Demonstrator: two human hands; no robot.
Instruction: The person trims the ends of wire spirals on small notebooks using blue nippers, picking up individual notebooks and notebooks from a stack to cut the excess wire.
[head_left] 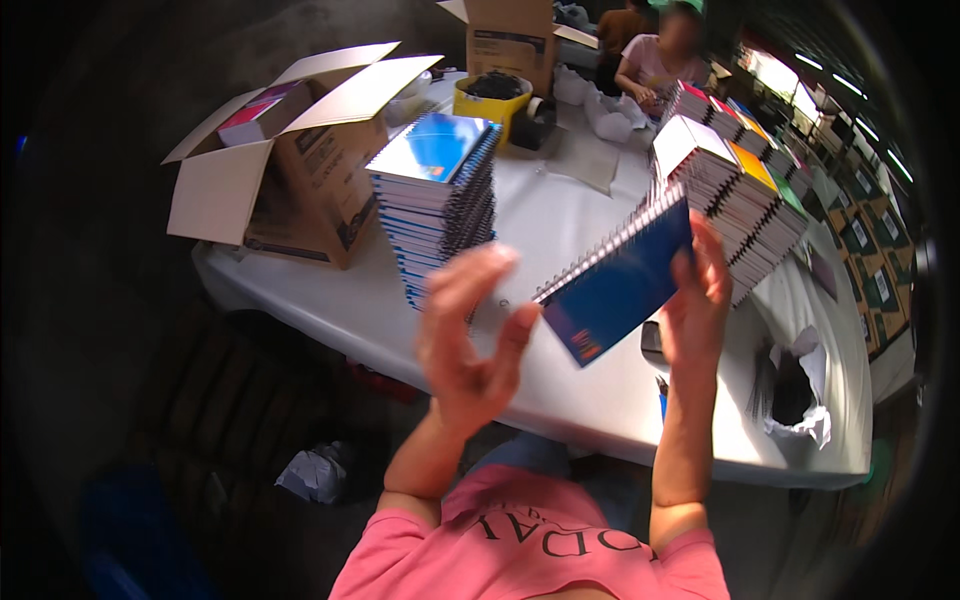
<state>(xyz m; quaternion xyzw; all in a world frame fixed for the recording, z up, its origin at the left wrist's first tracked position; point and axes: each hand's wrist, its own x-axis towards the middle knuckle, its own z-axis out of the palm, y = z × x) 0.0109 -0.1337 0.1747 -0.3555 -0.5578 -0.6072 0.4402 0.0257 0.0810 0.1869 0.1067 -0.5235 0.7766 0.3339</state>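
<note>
A spiral-bound notebook (622,285) with a glossy dark blue cover is held up over the table, tilted, its wire binding along the upper left edge. My right hand (697,300) grips its right end between thumb and fingers. Beside its left end, my left hand (470,335) is raised with thumb and fingers apart, slightly blurred; the fingertips come close to the notebook's corner but do not hold it. Just beyond my left hand stands a tall stack of blue spiral notebooks (430,200), bindings facing right and left by turns.
An open cardboard box (320,185) holding notebooks stands at the left of the white-covered table (570,410). More notebook stacks (735,195) rise at the right. Behind are a yellow tub (490,98) with black contents and another box (508,50). A person (660,60) sits across the table.
</note>
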